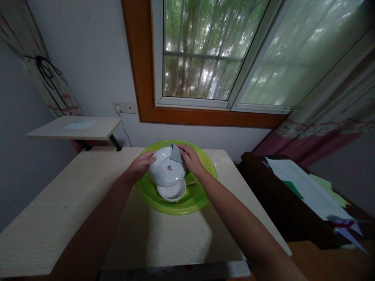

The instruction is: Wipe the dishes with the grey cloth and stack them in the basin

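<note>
A white bowl (165, 172) with a small red and blue mark is held tilted over a green plastic basin (199, 197) on the pale wooden table (52, 210). My left hand (140, 165) grips the bowl's left rim. My right hand (191, 159) presses a small grey cloth (176, 153) against the bowl's upper right edge. A second white dish (172, 192) lies in the basin under the bowl, and a thin stick-like thing (191, 182) lies beside it.
A small side table (96, 130) with a sheet of paper stands at the back left, below a wall socket (125, 107). A dark cabinet (272, 195) with papers (307, 187) stands to the right. A window and curtains are behind.
</note>
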`<state>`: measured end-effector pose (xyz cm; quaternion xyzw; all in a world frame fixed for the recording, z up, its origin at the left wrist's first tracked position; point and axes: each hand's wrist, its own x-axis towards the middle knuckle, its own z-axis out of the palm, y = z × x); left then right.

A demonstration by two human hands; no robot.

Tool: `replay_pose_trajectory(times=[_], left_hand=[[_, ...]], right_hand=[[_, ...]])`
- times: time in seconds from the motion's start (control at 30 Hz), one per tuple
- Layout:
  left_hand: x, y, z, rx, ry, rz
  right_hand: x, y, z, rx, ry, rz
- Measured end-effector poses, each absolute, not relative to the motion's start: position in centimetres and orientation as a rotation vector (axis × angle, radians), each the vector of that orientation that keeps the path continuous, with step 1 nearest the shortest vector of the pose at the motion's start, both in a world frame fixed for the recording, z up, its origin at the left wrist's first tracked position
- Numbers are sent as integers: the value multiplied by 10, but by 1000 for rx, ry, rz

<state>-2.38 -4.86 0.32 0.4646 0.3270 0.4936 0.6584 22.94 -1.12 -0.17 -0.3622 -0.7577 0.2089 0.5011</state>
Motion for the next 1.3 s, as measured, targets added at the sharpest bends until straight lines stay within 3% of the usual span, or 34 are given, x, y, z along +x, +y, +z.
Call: replay_pose_trajectory(times=[0.6,1.03,1.3], left_hand=[[-18,-41,0,1087,885,1237],[-11,-42,0,1116,870,1172],[-9,-37,-14,1285,1137,1173]], right_hand=[[231,-14,9,-764,-1389,1389],[245,3,9,-693,-948,1245],[240,0,7,-705,-975,1283]])
